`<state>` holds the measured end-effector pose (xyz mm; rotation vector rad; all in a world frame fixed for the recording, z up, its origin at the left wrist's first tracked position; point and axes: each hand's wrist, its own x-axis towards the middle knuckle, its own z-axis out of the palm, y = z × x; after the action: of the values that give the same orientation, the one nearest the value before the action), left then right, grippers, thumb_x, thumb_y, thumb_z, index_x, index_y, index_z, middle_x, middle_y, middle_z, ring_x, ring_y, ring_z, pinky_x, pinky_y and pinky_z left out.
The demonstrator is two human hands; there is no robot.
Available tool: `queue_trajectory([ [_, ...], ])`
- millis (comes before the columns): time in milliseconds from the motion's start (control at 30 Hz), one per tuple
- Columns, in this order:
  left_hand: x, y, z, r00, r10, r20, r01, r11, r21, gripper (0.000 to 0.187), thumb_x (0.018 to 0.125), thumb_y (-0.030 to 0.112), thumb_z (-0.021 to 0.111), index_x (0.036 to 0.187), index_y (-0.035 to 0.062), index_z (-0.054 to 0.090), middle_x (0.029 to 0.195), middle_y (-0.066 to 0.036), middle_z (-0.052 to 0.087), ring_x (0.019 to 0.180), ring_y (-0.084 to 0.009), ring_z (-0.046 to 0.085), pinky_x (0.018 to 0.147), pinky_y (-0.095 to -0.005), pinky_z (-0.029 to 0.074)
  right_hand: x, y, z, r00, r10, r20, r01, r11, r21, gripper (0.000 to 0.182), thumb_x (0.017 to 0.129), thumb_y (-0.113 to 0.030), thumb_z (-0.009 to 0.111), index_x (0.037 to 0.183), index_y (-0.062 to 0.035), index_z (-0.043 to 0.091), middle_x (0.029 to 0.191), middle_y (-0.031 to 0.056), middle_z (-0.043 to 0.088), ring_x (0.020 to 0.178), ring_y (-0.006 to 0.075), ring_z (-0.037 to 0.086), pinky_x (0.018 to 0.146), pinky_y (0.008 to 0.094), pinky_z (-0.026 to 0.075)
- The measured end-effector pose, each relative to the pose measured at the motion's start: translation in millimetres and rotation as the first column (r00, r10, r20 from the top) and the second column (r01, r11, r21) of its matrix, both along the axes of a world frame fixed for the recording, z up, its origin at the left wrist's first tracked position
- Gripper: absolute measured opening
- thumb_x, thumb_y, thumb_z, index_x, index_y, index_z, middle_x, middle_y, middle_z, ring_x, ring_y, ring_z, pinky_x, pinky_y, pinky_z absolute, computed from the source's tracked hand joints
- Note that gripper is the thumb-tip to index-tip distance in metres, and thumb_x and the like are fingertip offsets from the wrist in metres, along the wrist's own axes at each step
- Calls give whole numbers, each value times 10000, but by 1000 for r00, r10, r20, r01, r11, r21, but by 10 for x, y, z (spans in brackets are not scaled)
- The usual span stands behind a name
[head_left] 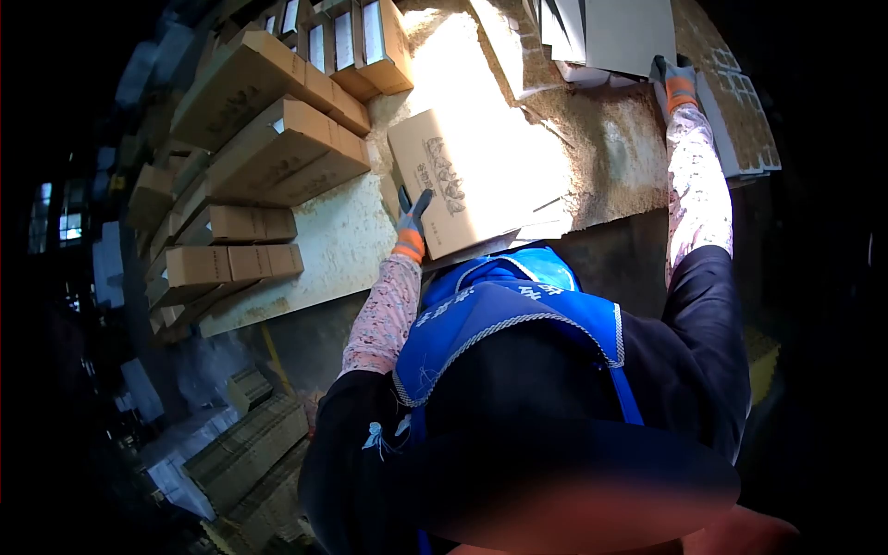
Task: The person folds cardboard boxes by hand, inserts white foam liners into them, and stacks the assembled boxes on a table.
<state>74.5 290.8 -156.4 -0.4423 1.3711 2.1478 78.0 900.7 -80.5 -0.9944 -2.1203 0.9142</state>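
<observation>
My left hand point(413, 225), in a grey glove with an orange cuff, is at the left edge of a brown cardboard carton point(427, 176) with printed pictures. Its thumb lies over the carton's face and the fingers are at the edge, gripping it. The carton looks flat, and bright light washes out its right side. Far out to the right, my right hand point(675, 81), gloved alike, is closed at the lower right corner of a pale grey-white sheet point(629, 35). Its fingertips are partly hard to make out.
Brown boxes point(287, 153) stand in rows on the left of the worktable point(333, 250). Open boxes point(375, 42) with white contents are behind them. A stack of sheets point(740, 120) lies at the right edge. Bundled cardboard point(250, 449) is stacked low on the left.
</observation>
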Motion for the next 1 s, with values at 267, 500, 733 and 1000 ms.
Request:
queue_trajectory([
  [267,76,-34,-202,996,51,-77,-53,998,-22,534,797,155,702,1270,67,471,1018,-68,619,892,-182,607,734,-295,526,771,-2003,470,850,346,-398,-460,856,-237,626,788,-173,701,1321,-2,422,1298,144,497,1212,218,451,1002,312,353],
  [500,83,-43,-120,1000,-3,31,2,1000,16,365,851,182,641,1175,31,568,1026,-56,616,918,-176,607,778,-294,520,1121,-2593,-238,892,348,-289,-452,660,-600,629,805,-71,629,1372,3,367,1365,120,444,1257,192,409,1042,290,302],
  [733,107,-7,-18,988,-44,150,41,999,24,413,845,271,653,1177,40,568,1016,-48,629,876,-178,622,761,-296,525,888,-2660,-474,805,474,-357,-570,450,-688,650,787,-17,620,1376,19,347,1323,114,486,1198,186,467,992,279,368],
  [1000,118,-64,-179,996,26,90,-22,999,-45,426,839,272,658,1180,33,565,1016,-58,634,874,-191,629,746,-304,531,658,-2904,-669,654,754,-56,-740,622,-257,655,658,-122,723,1267,-45,494,1313,154,462,1268,301,373,1089,410,273],
])
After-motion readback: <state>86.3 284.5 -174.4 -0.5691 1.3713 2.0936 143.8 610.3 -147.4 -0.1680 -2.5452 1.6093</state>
